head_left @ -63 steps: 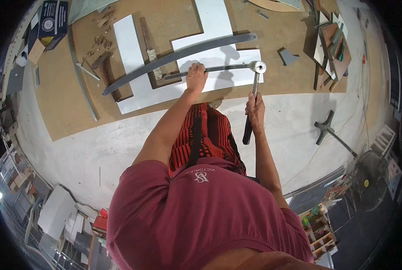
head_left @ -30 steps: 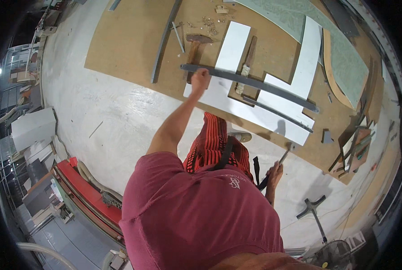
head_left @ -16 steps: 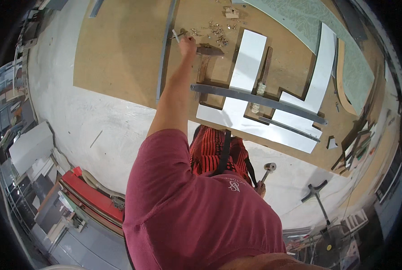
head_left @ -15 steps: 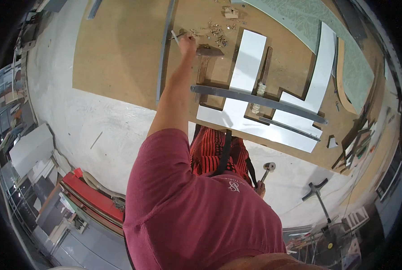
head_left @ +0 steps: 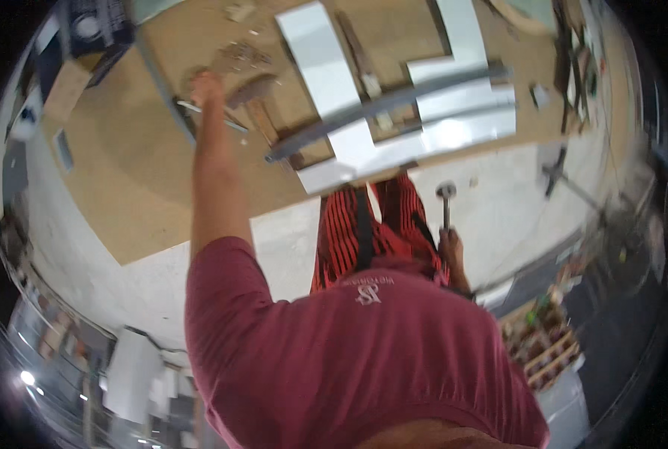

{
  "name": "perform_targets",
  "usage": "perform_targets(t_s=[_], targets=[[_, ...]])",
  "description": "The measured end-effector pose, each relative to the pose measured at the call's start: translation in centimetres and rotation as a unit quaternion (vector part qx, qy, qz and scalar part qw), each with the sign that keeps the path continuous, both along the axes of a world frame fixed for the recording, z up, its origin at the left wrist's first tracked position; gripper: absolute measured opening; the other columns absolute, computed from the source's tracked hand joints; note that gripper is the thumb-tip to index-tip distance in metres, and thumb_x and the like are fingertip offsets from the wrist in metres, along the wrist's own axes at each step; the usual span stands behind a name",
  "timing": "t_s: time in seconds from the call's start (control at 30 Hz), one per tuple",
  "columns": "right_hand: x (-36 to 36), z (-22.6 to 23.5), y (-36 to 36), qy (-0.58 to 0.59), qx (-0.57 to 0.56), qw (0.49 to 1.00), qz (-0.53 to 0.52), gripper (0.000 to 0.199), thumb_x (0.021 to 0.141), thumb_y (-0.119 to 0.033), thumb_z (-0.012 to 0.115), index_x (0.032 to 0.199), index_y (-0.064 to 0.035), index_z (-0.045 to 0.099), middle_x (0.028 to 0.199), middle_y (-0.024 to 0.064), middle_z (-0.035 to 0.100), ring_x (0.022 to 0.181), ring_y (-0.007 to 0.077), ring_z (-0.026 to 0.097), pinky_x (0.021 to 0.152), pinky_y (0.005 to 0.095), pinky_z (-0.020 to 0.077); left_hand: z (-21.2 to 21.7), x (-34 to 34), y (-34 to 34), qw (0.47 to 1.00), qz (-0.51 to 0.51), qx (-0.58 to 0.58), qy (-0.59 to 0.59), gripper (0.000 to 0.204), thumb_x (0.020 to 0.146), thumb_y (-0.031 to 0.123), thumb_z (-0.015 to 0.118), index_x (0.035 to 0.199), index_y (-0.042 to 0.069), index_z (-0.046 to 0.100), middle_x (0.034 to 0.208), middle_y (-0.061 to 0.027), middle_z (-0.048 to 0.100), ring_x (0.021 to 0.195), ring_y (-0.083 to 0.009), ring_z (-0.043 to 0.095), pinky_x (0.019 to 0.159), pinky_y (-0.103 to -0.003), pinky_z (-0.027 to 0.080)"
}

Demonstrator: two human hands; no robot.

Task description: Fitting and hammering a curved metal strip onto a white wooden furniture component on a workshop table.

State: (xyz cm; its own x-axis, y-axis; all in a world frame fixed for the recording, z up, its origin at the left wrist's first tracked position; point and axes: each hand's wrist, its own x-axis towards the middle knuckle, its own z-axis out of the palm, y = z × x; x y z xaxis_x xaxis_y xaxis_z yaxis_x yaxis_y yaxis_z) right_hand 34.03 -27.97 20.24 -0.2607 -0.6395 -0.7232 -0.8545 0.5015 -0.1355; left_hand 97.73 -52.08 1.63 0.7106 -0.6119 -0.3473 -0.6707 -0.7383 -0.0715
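Note:
My left hand [head_left: 207, 88] reaches down to the brown board [head_left: 132, 157] beside a heap of small metal fasteners [head_left: 243, 57]. Blur hides what its fingers do. Beneath its wrist runs a thin pale rod [head_left: 235, 126], partly covered by the arm. Just right of it lies a hammer [head_left: 250, 90] with a dark head and wooden handle. Low by my right thigh, my right hand [head_left: 451, 245] is closed round the handle of another hammer [head_left: 445, 190], its head pointing up. White flat strips [head_left: 317, 52] form an angular shape on the board, with a grey metal bar [head_left: 394, 105] across them.
A wooden-handled tool with pale wrapping [head_left: 370, 84] lies between the strips. Another grey bar [head_left: 162, 82] is left of my hand. A dark blue box [head_left: 98, 37] stands far left. Offcuts [head_left: 577, 82] lie at the right edge, and a wooden crate [head_left: 540, 340] sits behind on the right.
The view has swung, so the board and strips appear further left and turned. My left hand stays near the fasteners; the pale rod now passes under its wrist. My right hand still grips its hammer.

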Motion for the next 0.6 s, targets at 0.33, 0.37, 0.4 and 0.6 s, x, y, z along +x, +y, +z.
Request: perform_targets(t_s=[0.33,0.37,0.4,0.6], targets=[[-2.7,-1.2,1.9,-0.118,-0.061,0.980,-0.146,0.034,0.088,-0.038,0.050,0.080,-0.0042,0.050,0.057,0.0043,0.048,0.046,0.0142,0.047,0.043,0.0301,0.0387,7.5,-11.2,1.9,0.811,0.109,-0.327,0.473,0.023,0.084,0.008,0.053,0.106,0.001,0.053,0.089,-0.0117,0.063,0.081,-0.0188,0.063,0.066,-0.029,0.050],[-2.7,-0.7,1.5,-0.118,-0.023,0.963,-0.240,0.034,0.088,-0.038,0.050,0.080,-0.0045,0.049,0.057,0.0038,0.047,0.046,0.0135,0.047,0.042,0.0292,0.0386,7.7,-13.2,2.4,0.756,0.137,-0.323,0.552,0.024,0.084,0.008,0.053,0.107,0.001,0.053,0.090,-0.0111,0.063,0.083,-0.0188,0.062,0.067,-0.029,0.050],[-3.4,-0.8,1.8,-0.124,-0.028,0.962,-0.241,0.034,0.088,-0.038,0.050,0.080,-0.0045,0.049,0.057,0.0038,0.047,0.046,0.0135,0.047,0.042,0.0292,0.0386,8.7,-16.2,2.7,0.665,0.156,-0.316,0.659,0.023,0.084,0.009,0.054,0.106,0.002,0.053,0.091,-0.0106,0.063,0.082,-0.0184,0.061,0.068,-0.029,0.050],[-9.0,-2.4,4.1,-0.114,-0.001,0.962,-0.250,0.036,0.087,-0.037,0.050,0.088,-0.0014,0.054,0.060,0.0049,0.049,0.048,0.0144,0.047,0.045,0.0310,0.0399,15.3,-34.5,4.4,0.554,0.213,-0.179,0.784,0.021,0.082,0.005,0.060,0.103,0.002,0.056,0.101,-0.0109,0.061,0.086,-0.0168,0.059,0.078,-0.029,0.048]])
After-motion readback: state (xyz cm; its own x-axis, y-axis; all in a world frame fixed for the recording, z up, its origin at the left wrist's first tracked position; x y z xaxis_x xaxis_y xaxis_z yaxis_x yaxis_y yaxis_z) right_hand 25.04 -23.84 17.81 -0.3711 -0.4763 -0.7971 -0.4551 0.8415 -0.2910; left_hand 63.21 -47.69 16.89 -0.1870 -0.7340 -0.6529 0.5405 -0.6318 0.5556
